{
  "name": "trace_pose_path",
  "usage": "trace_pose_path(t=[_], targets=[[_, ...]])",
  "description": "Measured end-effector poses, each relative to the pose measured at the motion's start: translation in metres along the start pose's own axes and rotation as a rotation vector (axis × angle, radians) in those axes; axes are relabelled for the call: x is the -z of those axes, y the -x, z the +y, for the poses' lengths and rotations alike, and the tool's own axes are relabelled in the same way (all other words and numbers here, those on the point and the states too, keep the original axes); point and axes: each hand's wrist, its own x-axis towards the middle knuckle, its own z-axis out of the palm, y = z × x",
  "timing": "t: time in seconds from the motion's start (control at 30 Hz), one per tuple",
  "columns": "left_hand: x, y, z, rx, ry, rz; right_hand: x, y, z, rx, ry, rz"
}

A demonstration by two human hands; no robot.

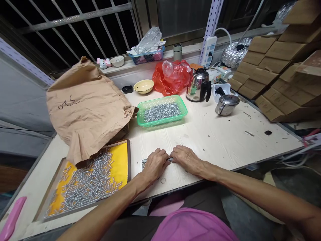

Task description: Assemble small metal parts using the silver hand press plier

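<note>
My left hand [155, 164] and my right hand [187, 160] are close together near the front edge of the table, fingers curled down. Both grip a narrow metal strip [143, 163] that lies along the tabletop. Its left end, with small holes or fittings, sticks out beyond my left hand, and a short dark piece shows between the hands. My fingers hide the rest. Left of them, a wooden tray [129, 160] with a yellow lining holds many small silvery metal pins. Beyond the hands stands a green plastic basket [163, 123] filled with similar metal pieces.
A large brown paper bag [87, 110] leans over the tray. Behind the basket are a yellow bowl [143, 87], a red plastic bag [170, 78] and a steel kettle [198, 87]. A lidded metal cup [227, 106] and stacked cardboard boxes [281, 70] stand to the right.
</note>
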Motion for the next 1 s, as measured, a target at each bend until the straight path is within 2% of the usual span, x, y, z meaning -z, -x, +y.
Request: trace_pose_path(t=[0.1, 0.17, 0.27, 0.33, 0.5, 0.6, 0.67, 0.73, 0.83, 0.93, 1.0], targets=[[0.000, 0.004, 0.002, 0.031, -0.005, 0.035, 0.010, 0.001, 0.002, -0.017, -0.038, 0.003], [-0.004, 0.012, 0.006, 0.057, 0.012, 0.101, 0.021, 0.004, 0.004, -0.011, -0.100, -0.015], [-0.017, 0.028, 0.018, 0.029, 0.044, 0.215, 0.030, 0.007, 0.009, 0.034, -0.171, -0.039], [-0.026, 0.038, 0.031, 0.001, 0.059, 0.251, 0.028, 0.006, 0.011, 0.033, -0.167, -0.025], [-0.037, 0.050, 0.059, 0.045, 0.181, 0.249, 0.013, -0.019, 0.021, -0.079, -0.022, 0.025], [-0.040, 0.053, 0.063, 0.061, 0.211, 0.255, 0.017, -0.039, 0.027, -0.086, 0.041, 0.032], [-0.042, 0.054, 0.063, 0.059, 0.210, 0.262, 0.023, -0.047, 0.023, -0.078, 0.054, 0.031], [-0.043, 0.058, 0.064, 0.054, 0.208, 0.287, 0.028, -0.050, 0.007, -0.003, 0.043, 0.021], [-0.041, 0.072, 0.070, 0.005, 0.240, 0.318, 0.027, -0.049, -0.030, 0.260, -0.032, -0.027], [-0.033, 0.099, 0.073, -0.060, 0.298, 0.345, 0.020, -0.047, -0.064, 0.507, -0.077, -0.080], [-0.023, 0.120, 0.063, -0.014, 0.278, 0.392, 0.014, -0.047, -0.079, 0.591, -0.079, -0.093]])
